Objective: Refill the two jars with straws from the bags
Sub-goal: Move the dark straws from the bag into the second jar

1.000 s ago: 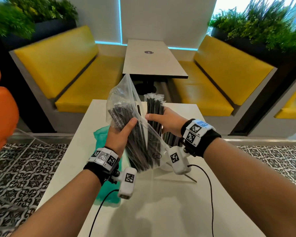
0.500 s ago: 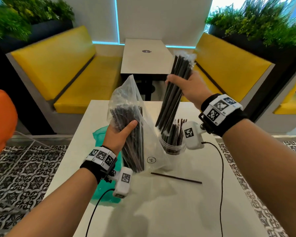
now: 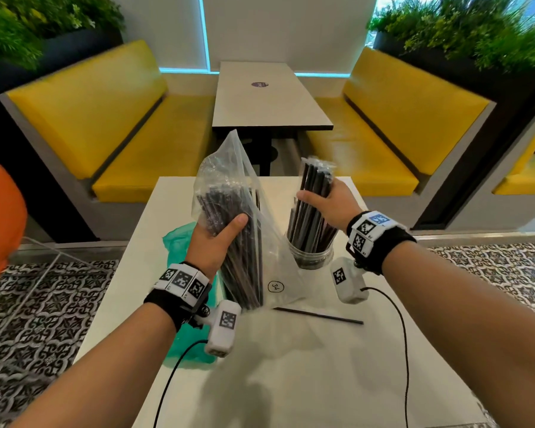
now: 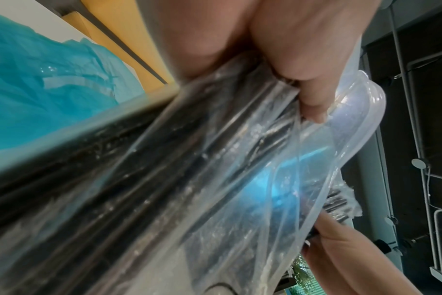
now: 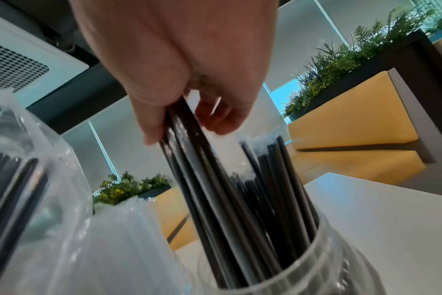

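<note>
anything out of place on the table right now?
One stray straw lies flat on the white table, just in front of the clear bag and the jar, outside both. Nothing else looks spilled or damaged.

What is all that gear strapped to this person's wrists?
Both forearms are bare, with no sleeves or gloves. Each wrist wears a black band topped with white blocks printed with black square codes. A small white camera box, also code-marked, hangs under each wrist, trailing a thin black cable.
</note>
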`<state>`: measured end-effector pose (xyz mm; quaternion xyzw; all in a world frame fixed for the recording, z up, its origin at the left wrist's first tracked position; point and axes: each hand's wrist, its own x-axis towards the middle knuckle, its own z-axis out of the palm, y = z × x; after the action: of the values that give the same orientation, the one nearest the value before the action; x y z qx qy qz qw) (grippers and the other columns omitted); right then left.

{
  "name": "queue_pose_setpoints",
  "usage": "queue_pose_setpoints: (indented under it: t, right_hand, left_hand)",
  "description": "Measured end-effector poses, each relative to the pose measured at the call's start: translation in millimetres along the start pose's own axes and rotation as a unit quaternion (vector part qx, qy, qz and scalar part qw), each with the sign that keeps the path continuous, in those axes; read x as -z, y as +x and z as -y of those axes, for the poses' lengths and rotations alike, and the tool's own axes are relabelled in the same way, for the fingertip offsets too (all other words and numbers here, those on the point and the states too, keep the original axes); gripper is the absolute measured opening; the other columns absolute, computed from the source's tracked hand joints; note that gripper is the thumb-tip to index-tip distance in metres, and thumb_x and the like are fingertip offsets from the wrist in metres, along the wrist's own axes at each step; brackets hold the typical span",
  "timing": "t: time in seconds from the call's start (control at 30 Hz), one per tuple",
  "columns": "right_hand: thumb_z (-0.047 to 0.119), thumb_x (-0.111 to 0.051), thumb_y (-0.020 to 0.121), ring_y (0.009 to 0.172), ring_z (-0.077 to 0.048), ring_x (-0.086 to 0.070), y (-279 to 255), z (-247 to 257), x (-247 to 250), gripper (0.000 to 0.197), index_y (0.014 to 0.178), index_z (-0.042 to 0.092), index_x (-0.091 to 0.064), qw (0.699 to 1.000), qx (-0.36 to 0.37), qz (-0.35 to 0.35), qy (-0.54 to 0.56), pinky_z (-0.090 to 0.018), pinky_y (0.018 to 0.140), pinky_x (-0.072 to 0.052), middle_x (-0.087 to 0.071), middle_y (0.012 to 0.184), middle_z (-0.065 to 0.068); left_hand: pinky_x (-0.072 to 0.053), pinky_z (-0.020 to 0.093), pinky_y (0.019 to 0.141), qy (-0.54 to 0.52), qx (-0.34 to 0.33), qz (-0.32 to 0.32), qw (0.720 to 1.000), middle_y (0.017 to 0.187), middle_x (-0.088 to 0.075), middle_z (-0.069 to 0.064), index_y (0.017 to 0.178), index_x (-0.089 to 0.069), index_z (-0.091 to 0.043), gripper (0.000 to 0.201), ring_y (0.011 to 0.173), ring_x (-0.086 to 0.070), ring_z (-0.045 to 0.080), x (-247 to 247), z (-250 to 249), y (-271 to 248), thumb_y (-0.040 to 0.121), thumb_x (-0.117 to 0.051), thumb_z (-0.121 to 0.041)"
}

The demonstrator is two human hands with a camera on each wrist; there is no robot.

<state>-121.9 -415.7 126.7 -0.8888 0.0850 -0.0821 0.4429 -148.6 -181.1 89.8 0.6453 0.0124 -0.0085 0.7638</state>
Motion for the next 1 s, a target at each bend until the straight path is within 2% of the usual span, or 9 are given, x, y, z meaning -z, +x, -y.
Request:
queue_pose_setpoints:
  t: [0.13,0.33,0.5,0.67,0.73,0.83,0.9,0.97,1.0]
  right_hand:
    - [0.039,-0.080,0.076,0.103,-0.030,-0.064,1.3,-10.1,-7.7,0.055,0.120,0.011,-0.060,0.989,-0.097,0.064,-0.089,-0.037,0.087,-0.052,-0.066,0.114,-0.010]
    - [0.032,-0.082,0.075,0.105,-0.029,-0.063,0.5,-1.9,-3.9,0.054,0.120,0.012,-0.059,0.993,-0.078,0.056,-0.068,-0.038,0.088,-0.052,-0.066,0.115,-0.009]
    - [0.026,-0.090,0.064,0.093,-0.026,-0.068,-2.2,-7.3,-6.7,0.068,0.122,0.011,-0.059,0.981,-0.126,0.118,-0.089,-0.042,0.082,-0.060,-0.067,0.114,-0.010]
    - [0.025,-0.091,0.063,0.110,-0.029,-0.062,-3.8,-5.1,-6.0,0.081,0.132,0.014,-0.049,0.980,-0.121,0.125,-0.098,-0.047,0.095,-0.053,-0.061,0.127,-0.008]
    - [0.026,-0.089,0.067,0.106,-0.029,-0.064,-3.4,-2.8,-4.6,0.079,0.133,0.014,-0.048,0.980,-0.126,0.126,-0.091,-0.046,0.093,-0.054,-0.061,0.127,-0.009]
    - [0.037,-0.081,0.076,0.097,-0.027,-0.067,-5.5,5.6,-0.5,0.064,0.127,0.008,-0.057,0.971,-0.134,0.142,-0.139,-0.038,0.087,-0.057,-0.065,0.112,-0.010]
    - [0.043,-0.077,0.078,0.107,-0.029,-0.062,-8.2,13.8,2.4,0.069,0.132,0.007,-0.053,0.966,-0.121,0.126,-0.191,-0.037,0.089,-0.054,-0.061,0.120,-0.012]
    - [0.039,-0.077,0.079,0.118,-0.028,-0.053,-11.9,25.7,4.5,0.075,0.139,0.012,-0.042,0.981,-0.067,0.053,-0.176,-0.038,0.092,-0.050,-0.046,0.136,-0.012]
    - [0.034,-0.077,0.080,0.113,-0.025,-0.053,-15.6,33.9,4.3,0.067,0.135,0.014,-0.044,0.990,-0.016,0.006,-0.143,-0.035,0.088,-0.050,-0.046,0.132,-0.010]
  left_hand:
    - [-0.057,0.016,0.073,0.005,0.000,0.005,1.000,0.109,-0.072,-0.002,0.119,-0.061,-0.021,0.034,0.097,-0.069,0.009,-0.2,0.7,-3.1,0.087,-0.072,-0.022]
    - [-0.054,0.031,0.088,0.008,0.021,0.000,1.000,0.109,-0.073,0.001,0.106,-0.064,-0.027,0.021,0.102,-0.070,0.017,-2.0,-0.7,-4.2,0.087,-0.072,-0.024]
    - [-0.053,0.036,0.094,0.005,0.026,0.003,1.000,0.109,-0.072,0.001,0.104,-0.064,-0.027,0.019,0.104,-0.068,0.019,-4.8,-1.6,-4.9,0.087,-0.071,-0.022]
    - [-0.052,0.042,0.100,0.014,0.031,-0.001,0.999,0.115,-0.073,0.004,0.122,-0.062,-0.018,0.041,0.107,-0.069,0.021,-3.3,-0.2,-3.3,0.084,-0.074,-0.027]
    - [-0.051,0.043,0.101,0.018,0.036,-0.001,0.999,0.115,-0.072,0.004,0.123,-0.061,-0.019,0.043,0.107,-0.068,0.022,-3.1,-0.1,-3.4,0.083,-0.074,-0.030]
    - [-0.051,0.044,0.102,0.021,0.037,0.002,0.999,0.116,-0.072,0.004,0.125,-0.060,-0.018,0.046,0.107,-0.068,0.022,-2.8,-0.7,-4.4,0.083,-0.074,-0.031]
    - [-0.050,0.044,0.102,0.023,0.035,0.001,0.999,0.116,-0.072,0.004,0.125,-0.060,-0.017,0.047,0.108,-0.067,0.022,-2.6,-1.3,-4.6,0.083,-0.074,-0.031]
    - [-0.050,0.045,0.102,0.020,0.034,0.001,0.999,0.116,-0.072,0.004,0.126,-0.061,-0.018,0.047,0.108,-0.068,0.022,-2.6,-2.4,-4.4,0.083,-0.074,-0.033]
    - [-0.051,0.044,0.102,0.020,0.035,0.001,0.999,0.115,-0.072,0.003,0.125,-0.061,-0.019,0.047,0.108,-0.068,0.022,-2.6,-2.8,-4.4,0.083,-0.074,-0.033]
